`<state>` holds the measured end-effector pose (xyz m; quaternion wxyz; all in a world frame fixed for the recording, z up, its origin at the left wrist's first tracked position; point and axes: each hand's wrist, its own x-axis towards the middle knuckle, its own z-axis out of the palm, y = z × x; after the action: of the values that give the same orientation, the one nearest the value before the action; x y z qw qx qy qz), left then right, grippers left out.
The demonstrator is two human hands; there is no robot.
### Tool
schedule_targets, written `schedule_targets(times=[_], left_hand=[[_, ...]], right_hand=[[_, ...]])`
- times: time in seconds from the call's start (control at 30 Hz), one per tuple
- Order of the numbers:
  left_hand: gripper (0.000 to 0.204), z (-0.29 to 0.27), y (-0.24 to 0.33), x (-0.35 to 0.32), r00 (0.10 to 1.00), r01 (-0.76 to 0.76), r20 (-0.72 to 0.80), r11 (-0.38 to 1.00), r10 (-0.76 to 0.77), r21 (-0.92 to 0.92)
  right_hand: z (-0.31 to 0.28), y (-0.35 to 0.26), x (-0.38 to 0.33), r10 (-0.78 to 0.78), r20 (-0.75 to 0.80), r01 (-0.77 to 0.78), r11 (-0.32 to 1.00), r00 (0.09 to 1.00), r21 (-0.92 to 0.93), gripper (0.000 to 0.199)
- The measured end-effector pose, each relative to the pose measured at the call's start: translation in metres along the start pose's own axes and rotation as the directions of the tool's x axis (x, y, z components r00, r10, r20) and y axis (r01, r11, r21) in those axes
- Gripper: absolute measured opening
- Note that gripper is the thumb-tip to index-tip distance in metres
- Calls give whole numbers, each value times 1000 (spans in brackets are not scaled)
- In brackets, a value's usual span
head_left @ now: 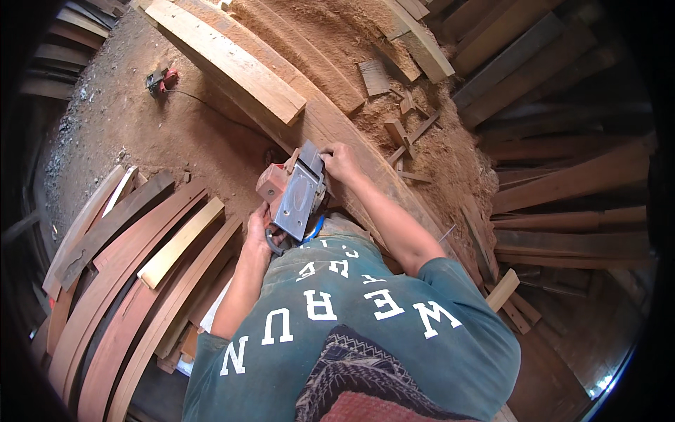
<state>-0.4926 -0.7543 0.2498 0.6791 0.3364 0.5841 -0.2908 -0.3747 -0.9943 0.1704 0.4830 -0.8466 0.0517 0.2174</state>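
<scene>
An electric hand planer (301, 197) is turned over close to my waist, its flat metal sole facing up and its reddish body to the left. My left hand (257, 224) is wrapped around its lower left side, near a dark cord or handle; some of those fingers are hidden beneath. At the planer's upper right edge, my right hand (340, 163) has its fingers curled against the metal. Just beyond lies a long wooden beam (330, 130), with a paler squared timber (232, 60) resting along it.
A red and black power tool (162, 81) sits on the sawdust-covered ground at upper left, trailing a cord. Curved boards (105, 309) are stacked to my left. More planks (569, 169) pile up on the right. Wood offcuts (404, 137) lie scattered in sawdust beyond the beam.
</scene>
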Motion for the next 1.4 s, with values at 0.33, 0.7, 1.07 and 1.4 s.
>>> schedule_targets(times=[0.33,0.7,1.07,1.4], left_hand=[[48,4,12,-3,999,-19,-45,1000,20,20],[35,96,51,-39,811,-581,369,703,455,410],[65,140,-26,3,464,-800,756,-149,463,582],[32,133,31,9,445,-763,871,-421,209,491]], right_hand=[[12,0,39,14,-6,-14,1000,1000,-18,18],[-65,124,-119,-285,-202,197,909,937,-368,20],[-88,27,-120,242,-170,-188,941,955,282,28],[-33,-2,-86,290,5,-224,727,957,650,47]])
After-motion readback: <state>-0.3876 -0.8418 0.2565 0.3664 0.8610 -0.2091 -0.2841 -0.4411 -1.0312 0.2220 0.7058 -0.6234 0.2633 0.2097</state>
